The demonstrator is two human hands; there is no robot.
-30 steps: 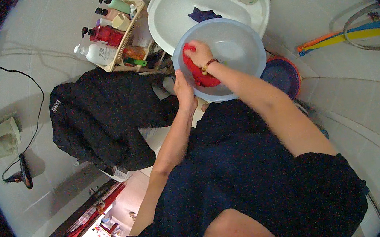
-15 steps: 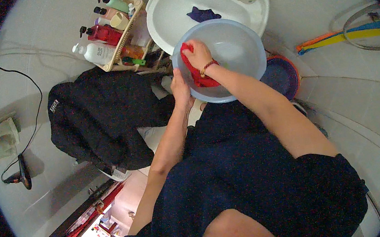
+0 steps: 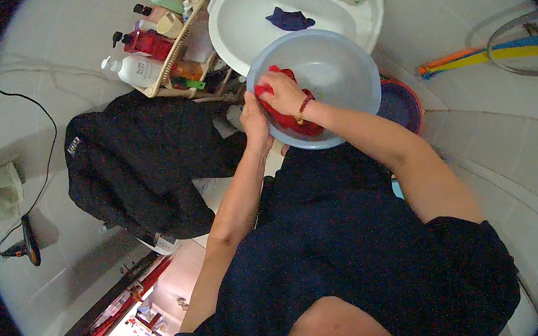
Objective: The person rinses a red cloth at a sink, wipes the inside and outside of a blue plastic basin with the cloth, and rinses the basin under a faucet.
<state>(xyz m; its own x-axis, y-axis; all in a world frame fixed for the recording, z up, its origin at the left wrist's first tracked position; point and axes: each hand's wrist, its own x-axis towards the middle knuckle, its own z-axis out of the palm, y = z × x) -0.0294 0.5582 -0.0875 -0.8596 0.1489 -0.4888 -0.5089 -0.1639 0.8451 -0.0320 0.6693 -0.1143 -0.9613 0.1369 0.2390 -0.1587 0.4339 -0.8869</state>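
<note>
A pale blue plastic basin (image 3: 347, 71) is tilted against the front of the white sink, at my waist. My left hand (image 3: 255, 122) grips its left rim, fingers around the outside. Inside the basin, my right hand (image 3: 285, 94), with a beaded bracelet at the wrist, is closed on a red cloth (image 3: 285, 121). The cloth is pressed against the basin's left wall, and part of it lies bunched below the hand. The right fingertips are partly hidden by the cloth.
A dark blue cloth (image 3: 290, 19) lies in the sink (image 3: 228, 28). To the left stand a beige rack (image 3: 179, 46) of pump bottles and a black garment (image 3: 144, 161). A dark tub (image 3: 400, 105) sits right of the basin. A hair dryer (image 3: 30, 242) hangs at the far left.
My right hand has come slightly nearer to me along the basin's left side, shifting the red cloth with it. The left hand stays on the rim.
</note>
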